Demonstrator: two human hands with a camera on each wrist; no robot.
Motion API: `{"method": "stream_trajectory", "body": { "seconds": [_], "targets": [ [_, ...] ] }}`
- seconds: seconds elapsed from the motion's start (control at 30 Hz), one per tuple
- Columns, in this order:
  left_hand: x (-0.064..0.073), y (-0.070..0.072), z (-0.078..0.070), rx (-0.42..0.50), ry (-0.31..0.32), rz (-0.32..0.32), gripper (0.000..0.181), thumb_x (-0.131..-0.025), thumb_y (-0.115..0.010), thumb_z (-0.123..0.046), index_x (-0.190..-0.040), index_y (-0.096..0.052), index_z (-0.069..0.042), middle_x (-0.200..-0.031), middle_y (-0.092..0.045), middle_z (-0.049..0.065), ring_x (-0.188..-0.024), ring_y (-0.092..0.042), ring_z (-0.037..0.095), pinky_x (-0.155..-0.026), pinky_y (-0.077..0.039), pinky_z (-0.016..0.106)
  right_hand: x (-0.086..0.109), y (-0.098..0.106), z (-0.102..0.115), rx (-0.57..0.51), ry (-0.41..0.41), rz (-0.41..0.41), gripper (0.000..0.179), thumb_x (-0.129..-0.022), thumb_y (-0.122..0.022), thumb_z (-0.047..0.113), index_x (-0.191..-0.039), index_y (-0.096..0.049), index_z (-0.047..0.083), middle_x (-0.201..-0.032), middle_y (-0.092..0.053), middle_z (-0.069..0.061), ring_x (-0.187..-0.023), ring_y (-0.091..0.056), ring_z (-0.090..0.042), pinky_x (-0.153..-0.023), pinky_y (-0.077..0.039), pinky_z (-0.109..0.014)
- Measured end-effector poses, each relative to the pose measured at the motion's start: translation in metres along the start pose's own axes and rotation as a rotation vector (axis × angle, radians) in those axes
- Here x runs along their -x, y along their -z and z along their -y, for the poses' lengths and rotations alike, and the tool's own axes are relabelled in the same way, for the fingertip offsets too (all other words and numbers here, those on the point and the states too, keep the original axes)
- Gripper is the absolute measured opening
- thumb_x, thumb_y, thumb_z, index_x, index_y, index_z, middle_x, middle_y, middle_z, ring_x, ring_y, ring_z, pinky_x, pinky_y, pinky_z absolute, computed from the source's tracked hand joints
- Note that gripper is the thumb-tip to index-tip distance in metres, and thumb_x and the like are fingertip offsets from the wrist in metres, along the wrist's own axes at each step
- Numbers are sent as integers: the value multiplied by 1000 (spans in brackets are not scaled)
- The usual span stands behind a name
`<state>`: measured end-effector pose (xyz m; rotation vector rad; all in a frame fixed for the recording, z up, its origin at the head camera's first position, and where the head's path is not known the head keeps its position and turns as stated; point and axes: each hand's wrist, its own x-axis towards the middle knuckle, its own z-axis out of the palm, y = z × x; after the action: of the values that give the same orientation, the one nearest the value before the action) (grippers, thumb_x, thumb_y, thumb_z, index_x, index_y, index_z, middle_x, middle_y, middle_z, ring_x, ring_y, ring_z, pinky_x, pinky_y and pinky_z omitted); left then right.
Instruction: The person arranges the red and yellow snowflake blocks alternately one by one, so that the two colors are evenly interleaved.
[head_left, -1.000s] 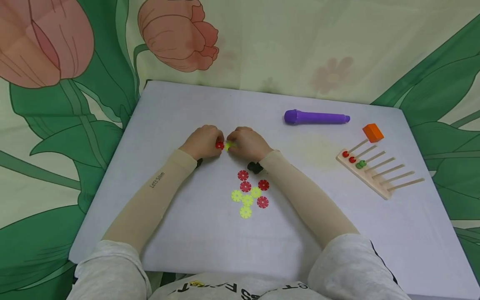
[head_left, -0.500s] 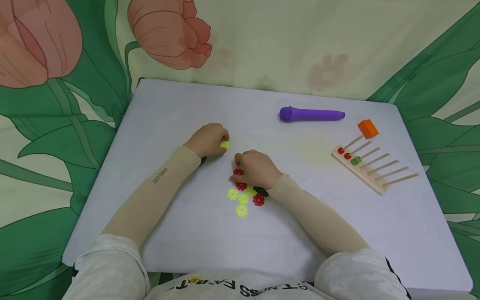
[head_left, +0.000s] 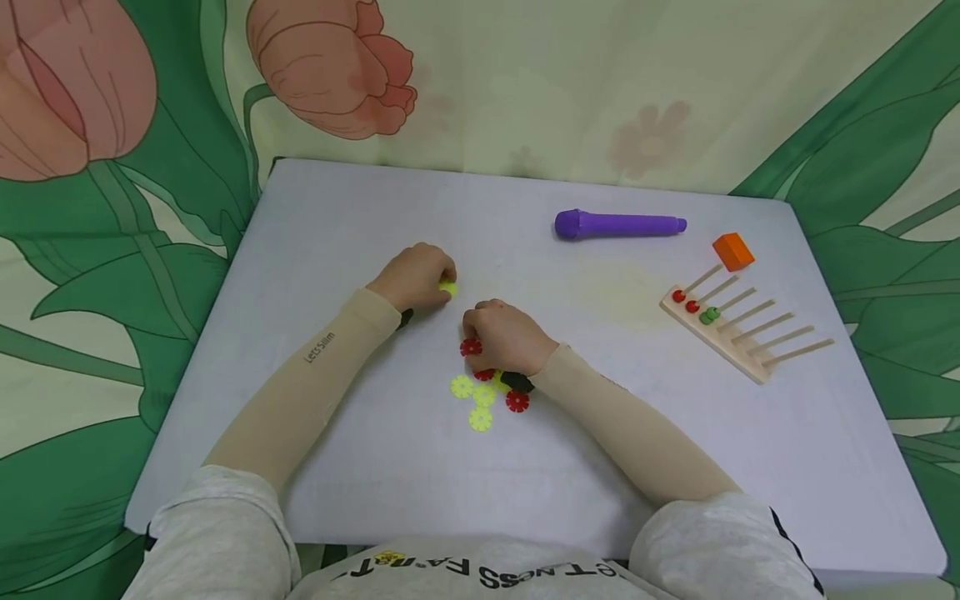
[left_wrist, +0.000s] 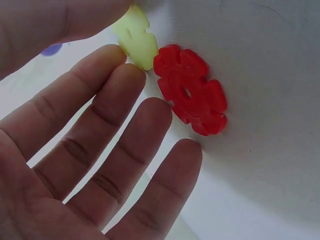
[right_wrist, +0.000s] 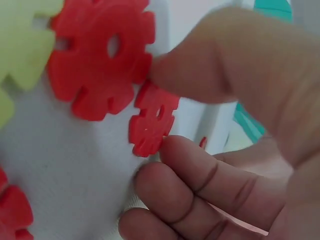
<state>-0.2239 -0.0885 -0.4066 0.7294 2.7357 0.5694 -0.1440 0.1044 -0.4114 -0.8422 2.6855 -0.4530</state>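
Note:
My left hand [head_left: 417,278] pinches a yellow interlocking disc [left_wrist: 137,40] between thumb and fingers. In the left wrist view a red interlocking disc [left_wrist: 192,92] meets its edge, close to the other fingertips. Lower on the table, my right hand [head_left: 512,337] holds a small red interlocking disc [right_wrist: 154,120] by its edges, thumb on one side and fingertips on the other. Under and beside that hand lie several loose discs: yellow ones such as this disc [head_left: 480,418], and a red disc [head_left: 517,402]. The hand covers part of the pile.
A purple toy microphone [head_left: 619,225] lies toward the back. At the right stand an orange block [head_left: 733,252] and a wooden peg rack [head_left: 716,337] with red and green beads on some pegs. A patterned cloth [head_left: 525,83] hangs behind the table.
My right hand has left the left hand's side, come down to the loose discs and closed its thumb and fingers on a red one. The left hand keeps its hold, turned slightly.

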Motion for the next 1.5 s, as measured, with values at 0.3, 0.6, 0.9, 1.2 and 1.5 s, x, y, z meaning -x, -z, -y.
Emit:
{"method": "stream_trajectory", "body": {
  "seconds": [0.3, 0.6, 0.9, 1.2, 1.5],
  "targets": [
    [0, -1, 0, -11, -1, 1, 22, -90, -74, -8, -110, -78, -2, -110, -76, 13, -99, -67, 27, -93, -57, 42, -11, 0, 0, 139, 3, -34, 25, -72, -83, 16, -87, -64, 9, -84, -63, -4, -94, -61, -27, -67, -53, -34],
    [-1, -4, 2, 4, 7, -8, 24, -88, -76, -8, -111, -78, -1, -110, -76, 13, -99, -67, 27, -94, -57, 42, -33, 7, -18, 70, -37, -90, 23, -73, -80, 16, -87, -65, 6, -81, -64, -6, -84, -58, -25, -69, -50, -34],
    [1, -3, 0, 18, -8, -13, 25, -88, -77, -8, -112, -77, 0, -111, -77, 14, -100, -69, 28, -95, -57, 43, -59, 16, -27, 52, -64, -143, 25, -76, -82, 19, -89, -67, 4, -80, -66, -8, -82, -58, -25, -74, -51, -36],
    [0, -3, -1, 13, -10, -16, 24, -88, -76, -8, -111, -78, 0, -109, -77, 14, -96, -68, 28, -92, -58, 42, -65, 18, -28, 41, -37, -166, 26, -78, -84, 19, -94, -71, 2, -86, -70, -10, -84, -59, -25, -79, -52, -36],
    [2, -5, -11, -105, 25, -2, 26, -87, -76, -11, -111, -75, 0, -112, -74, 15, -100, -67, 29, -90, -59, 43, -44, 11, -37, -150, -97, -227, 29, -88, -76, 19, -110, -73, 1, -101, -72, -11, -94, -63, -26, -91, -54, -40]
  ]
}}
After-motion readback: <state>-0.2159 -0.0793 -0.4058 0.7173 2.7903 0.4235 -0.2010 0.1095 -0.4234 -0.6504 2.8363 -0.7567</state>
